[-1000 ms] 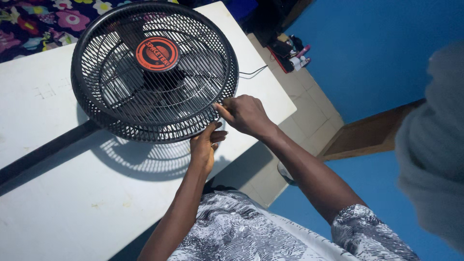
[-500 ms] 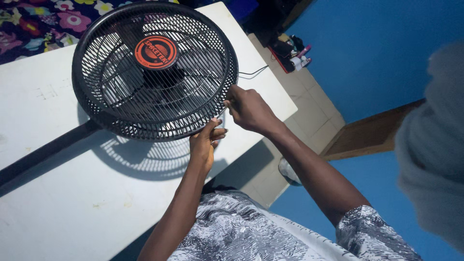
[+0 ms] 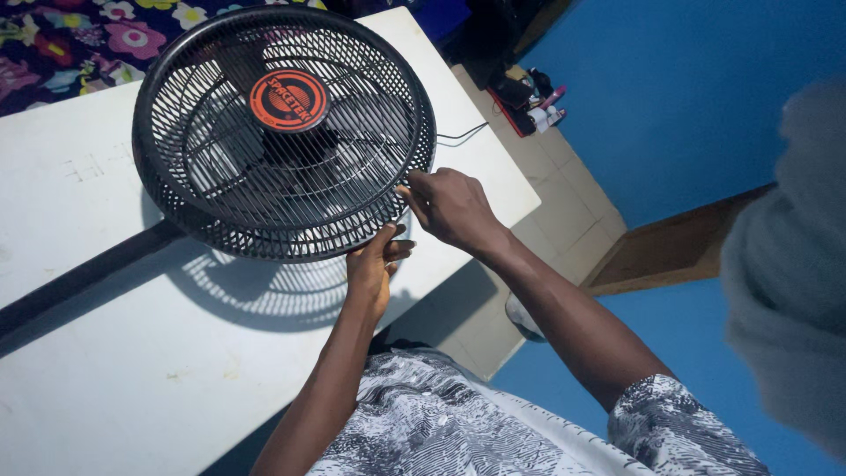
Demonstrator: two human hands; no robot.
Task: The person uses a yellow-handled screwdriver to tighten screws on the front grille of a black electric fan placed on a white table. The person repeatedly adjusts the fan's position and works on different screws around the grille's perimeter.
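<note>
Round black wire-grille fan (image 3: pixel 282 132) lying on white table (image 3: pixel 106 353). Left hand (image 3: pixel 374 269) cupped beneath grille rim, fingers curled. Right hand (image 3: pixel 449 207) pinching rim edge, fingers pressed together.

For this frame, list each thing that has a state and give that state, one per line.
Black round wire-grille fan: lying on the white table, grille closed over the blades, red round badge at its centre.
Left hand: supporting the grille rim from below.
Right hand: fingers pinching the grille rim.
White table: bearing the fan.
Black cable: lying loose on the table beside the fan.
</note>
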